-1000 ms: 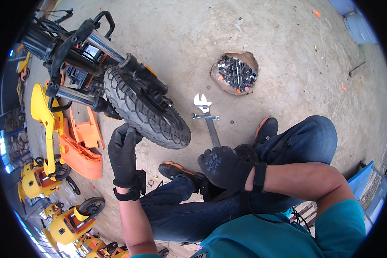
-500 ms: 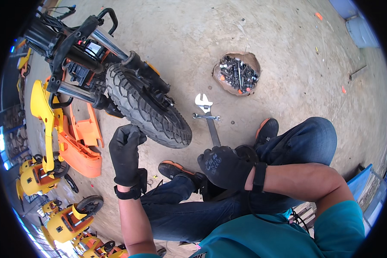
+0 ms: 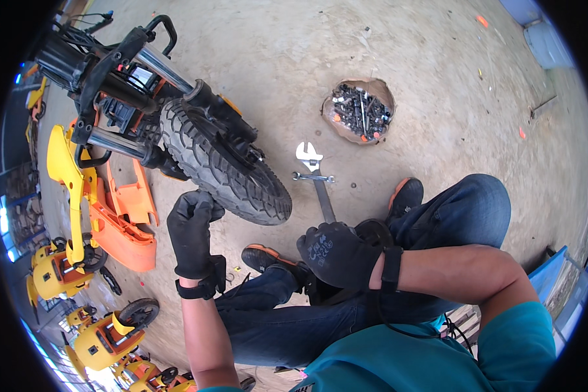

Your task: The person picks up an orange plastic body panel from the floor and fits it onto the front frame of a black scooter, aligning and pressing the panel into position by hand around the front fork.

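Note:
My gloved left hand [image 3: 196, 228] is closed beside the lower edge of the black knobbly tyre [image 3: 222, 176]; contact and anything between its fingers are unclear. My gloved right hand [image 3: 333, 255] is curled above my legs, its grip hidden. Just beyond it lies a large adjustable wrench [image 3: 323, 199], its handle end hidden behind that hand, with a smaller wrench [image 3: 313, 178] crossing it. The front fork [image 3: 127, 147] of a black-and-orange two-wheeler rises at upper left.
A round shallow container [image 3: 358, 114] of mixed hardware sits on the concrete floor. Yellow panels [image 3: 62, 160] and orange panels [image 3: 121, 238] lie left. Several yellow two-wheelers [image 3: 95, 336] line the lower left. A blue board [image 3: 541, 277] stands right, grey-blue bins [image 3: 545, 46] upper right.
My left hand has shifted slightly rightward along the tyre's lower edge. My right hand has moved a little to the left.

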`<state>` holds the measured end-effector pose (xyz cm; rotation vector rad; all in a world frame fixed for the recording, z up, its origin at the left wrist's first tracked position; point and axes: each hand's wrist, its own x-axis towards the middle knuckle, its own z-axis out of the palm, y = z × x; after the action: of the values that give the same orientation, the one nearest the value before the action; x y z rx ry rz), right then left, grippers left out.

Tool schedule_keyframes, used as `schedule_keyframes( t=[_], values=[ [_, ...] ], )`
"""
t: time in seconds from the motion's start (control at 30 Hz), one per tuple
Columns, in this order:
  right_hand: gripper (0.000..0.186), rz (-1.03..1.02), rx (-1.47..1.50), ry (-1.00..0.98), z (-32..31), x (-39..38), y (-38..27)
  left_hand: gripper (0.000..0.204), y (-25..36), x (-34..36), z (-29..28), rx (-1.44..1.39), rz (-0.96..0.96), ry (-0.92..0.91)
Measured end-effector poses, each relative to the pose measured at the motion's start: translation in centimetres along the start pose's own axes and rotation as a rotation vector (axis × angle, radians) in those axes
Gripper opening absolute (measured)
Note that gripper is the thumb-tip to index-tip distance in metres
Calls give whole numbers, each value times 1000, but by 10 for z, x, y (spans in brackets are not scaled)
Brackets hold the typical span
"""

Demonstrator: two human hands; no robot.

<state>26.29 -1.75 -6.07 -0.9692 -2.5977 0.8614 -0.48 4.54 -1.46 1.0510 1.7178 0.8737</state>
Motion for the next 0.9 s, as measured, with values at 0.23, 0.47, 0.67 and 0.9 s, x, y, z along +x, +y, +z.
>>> schedule_keyframes(
  t=[0.23,0.47,0.67,0.9],
  values=[
    [23,17,-39,-24,-1,2,-1,12,-1,0,0,-39,12,-24],
    [16,47,62,0,1,3,0,35,-13,5,-2,-178,-36,-196],
    [20,10,9,25,0,2,-1,42,-26,11,7,-522,-53,-371],
    [20,36,53,67,9,-1,2,36,-60,17,-3,222,341,-252]
  ],
)
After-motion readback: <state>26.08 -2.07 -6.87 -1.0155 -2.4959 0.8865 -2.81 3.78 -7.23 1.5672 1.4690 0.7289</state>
